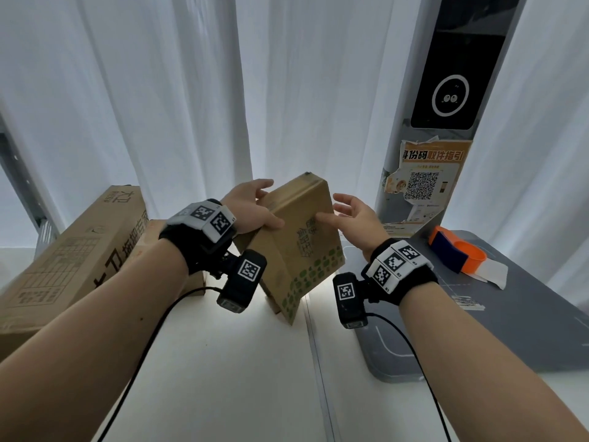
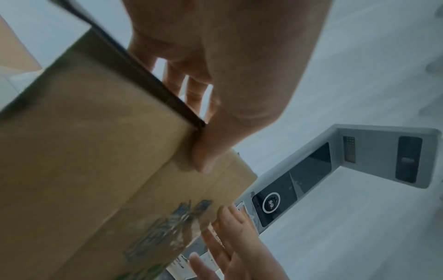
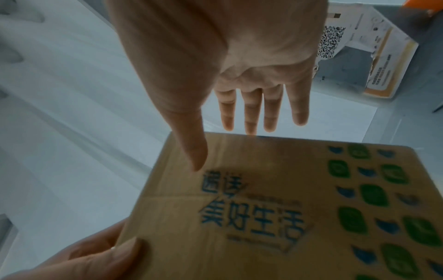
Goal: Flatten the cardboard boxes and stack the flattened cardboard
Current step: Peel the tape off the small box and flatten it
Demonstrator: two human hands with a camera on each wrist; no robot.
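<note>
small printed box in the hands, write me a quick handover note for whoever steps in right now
Left hand: grips the upper left edge of the small brown cardboard box with green and blue print, thumb on the printed face, fingers behind.
Right hand: open, fingers spread beside the box's right edge; thumb tip looks to touch the printed face, no grip yet.
Box: tilted, still fully formed, lower corner at the white tabletop.
Long brown cardboard box with black lettering: lies on the left, also still boxed.
Done: no flattened cardboard in view.
Left: flatten both boxes, then stack them.
</note>
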